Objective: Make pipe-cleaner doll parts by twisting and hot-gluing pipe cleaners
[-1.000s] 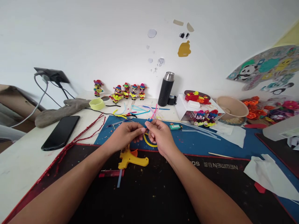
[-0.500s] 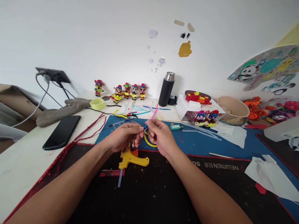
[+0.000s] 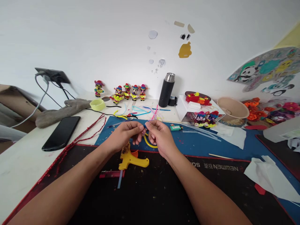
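The fingertips of my left hand [image 3: 127,132] and my right hand [image 3: 160,134] meet over the blue mat [image 3: 199,147]. Both hands are closed in a pinch on a small blue piece, which is mostly hidden by the fingers; I cannot tell its exact shape. Under them, a yellow fuzzy stem [image 3: 149,143] lies curved on the mat. Just below my left hand rests a yellow glue gun [image 3: 132,160], a pale glue stick [image 3: 120,179] protruding from its end. A red pen-like tool [image 3: 110,174] lies beside it on the black mat [image 3: 140,203].
Several small fuzzy figures [image 3: 118,95] stand along the wall near a black thermos [image 3: 167,90]. Coloured stems [image 3: 140,111] lie behind my hands. A phone [image 3: 61,132] and red stems [image 3: 79,140] are at left. A white box [image 3: 184,107], beige bowl [image 3: 233,107] and tissue [image 3: 269,175] are at right.
The fingertips have shifted slightly, and less of the blue piece shows between them. The whole view has moved a little; other things on the desk stay put.
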`<state>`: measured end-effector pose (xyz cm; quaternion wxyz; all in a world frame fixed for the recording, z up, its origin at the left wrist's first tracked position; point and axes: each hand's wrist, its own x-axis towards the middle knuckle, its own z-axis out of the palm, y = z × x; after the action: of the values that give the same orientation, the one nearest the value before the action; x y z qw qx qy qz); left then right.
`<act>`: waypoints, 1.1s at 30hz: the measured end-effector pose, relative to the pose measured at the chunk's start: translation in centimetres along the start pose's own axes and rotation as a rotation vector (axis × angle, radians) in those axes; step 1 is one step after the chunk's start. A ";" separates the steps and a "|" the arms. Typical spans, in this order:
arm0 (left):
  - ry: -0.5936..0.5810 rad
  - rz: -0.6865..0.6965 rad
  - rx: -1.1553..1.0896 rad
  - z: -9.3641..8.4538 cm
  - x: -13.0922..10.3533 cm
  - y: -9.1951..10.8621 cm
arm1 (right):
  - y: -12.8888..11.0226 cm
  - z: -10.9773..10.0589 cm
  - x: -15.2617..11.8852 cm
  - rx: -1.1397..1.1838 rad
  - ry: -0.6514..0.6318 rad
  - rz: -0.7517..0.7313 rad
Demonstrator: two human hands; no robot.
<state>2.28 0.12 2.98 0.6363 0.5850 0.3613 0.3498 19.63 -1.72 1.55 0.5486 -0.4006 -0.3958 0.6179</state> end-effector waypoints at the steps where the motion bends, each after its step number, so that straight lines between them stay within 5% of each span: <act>1: 0.005 -0.015 -0.049 -0.1 0.0 0.0 | 0.0 0.0 0.0 0.008 -0.001 0.002; 22: -0.091 -0.207 -0.208 -0.3 0.0 -0.3 | 0.0 -0.2 0.0 -0.017 -0.092 0.024; 33: -0.027 0.030 0.151 0.6 -0.3 0.5 | 0.0 -0.2 0.1 -0.067 0.025 -0.020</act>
<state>2.67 -0.46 3.52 0.5899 0.6413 0.3693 0.3230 19.76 -1.60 1.48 0.5460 -0.4225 -0.4134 0.5938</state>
